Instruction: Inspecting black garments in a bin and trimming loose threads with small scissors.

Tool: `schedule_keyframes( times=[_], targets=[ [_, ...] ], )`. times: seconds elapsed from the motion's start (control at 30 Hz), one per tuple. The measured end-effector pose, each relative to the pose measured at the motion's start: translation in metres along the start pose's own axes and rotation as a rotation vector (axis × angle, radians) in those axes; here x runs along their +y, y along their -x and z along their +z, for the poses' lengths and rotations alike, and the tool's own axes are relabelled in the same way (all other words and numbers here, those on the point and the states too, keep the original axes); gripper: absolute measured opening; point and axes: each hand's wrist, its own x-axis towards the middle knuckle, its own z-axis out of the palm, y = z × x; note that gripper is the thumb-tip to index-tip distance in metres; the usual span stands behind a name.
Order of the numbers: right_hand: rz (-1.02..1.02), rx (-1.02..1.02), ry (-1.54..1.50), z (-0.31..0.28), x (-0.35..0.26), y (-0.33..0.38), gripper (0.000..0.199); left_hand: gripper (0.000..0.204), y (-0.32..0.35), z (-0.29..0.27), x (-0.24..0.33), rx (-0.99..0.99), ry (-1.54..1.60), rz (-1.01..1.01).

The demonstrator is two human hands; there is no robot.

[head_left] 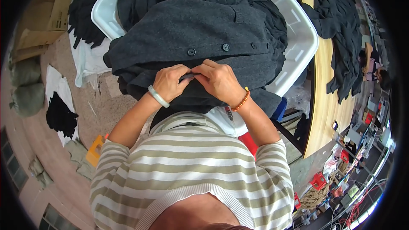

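Note:
A dark grey knitted cardigan lies spread before me over a heap of similar dark garments in a white plastic tub. Along its front edge runs a row of dark buttons. My left hand, with a pale bangle at the wrist, pinches the near edge of the cardigan. Right beside it my right hand, wearing an orange bead bracelet, pinches the same edge. The fingertips of both hands almost meet on a small fold of dark cloth. Exactly what lies under the fingertips is hidden.
A wooden table stands at the right with dark garments on it. At the left are a cardboard box, stuffed sacks and a black cloth on white sheeting. Beside my left elbow is a yellow container.

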Motion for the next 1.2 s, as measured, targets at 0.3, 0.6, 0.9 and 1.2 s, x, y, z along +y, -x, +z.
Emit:
schedule_keyframes(
  times=[0.3,0.6,0.9,1.2],
  targets=[
    [0.053,0.041,-0.033,0.012,0.0,0.01,0.013,0.024,-0.009,-0.019,-0.016,-0.358,0.054,0.024],
    [-0.042,-0.053,0.037,0.017,0.012,0.002,0.011,0.019,-0.056,0.049,-0.027,0.045,-0.087,-0.253],
    [-0.147,0.002,0.237,0.036,0.018,-0.003,0.012,0.011,-0.03,0.047,-0.03,0.288,0.516,-0.439],
    [-0.173,-0.054,0.271,0.034,0.015,-0.001,0.024,0.025,-0.023,0.05,-0.04,0.149,0.559,-0.593]
  ],
)
